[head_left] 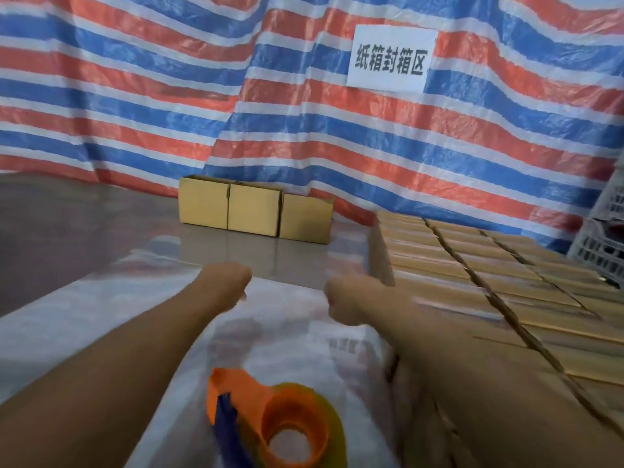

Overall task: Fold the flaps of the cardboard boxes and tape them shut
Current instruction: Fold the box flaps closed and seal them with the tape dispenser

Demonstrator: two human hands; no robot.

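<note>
I find left hand point(224, 282) curled, empty; right hand point(351, 298) blurred, grip unclear, beside flat boxes point(472, 282); tape dispenser point(270, 423) parked handy for sealing.

Woven plastic tarpaulin point(135, 96), 12 o'clock: red, blue, white stripes. White paper sign point(391, 57), 1 o'clock: black characters. Three plain tan-brown cardboard boxes point(253, 211), centre. Flattened tan cardboard stacks point(489, 298), 3 o'clock: darker brown gap lines. Glossy grey floor point(67, 231), 9 o'clock. White woven sack point(287, 332), 6 o'clock: faint grey print. Orange plastic tape dispenser point(243, 393), dark blue handle point(224, 413); translucent yellow tape roll point(329, 413). White lattice plastic crate point(604, 251), far 3 o'clock.
</note>
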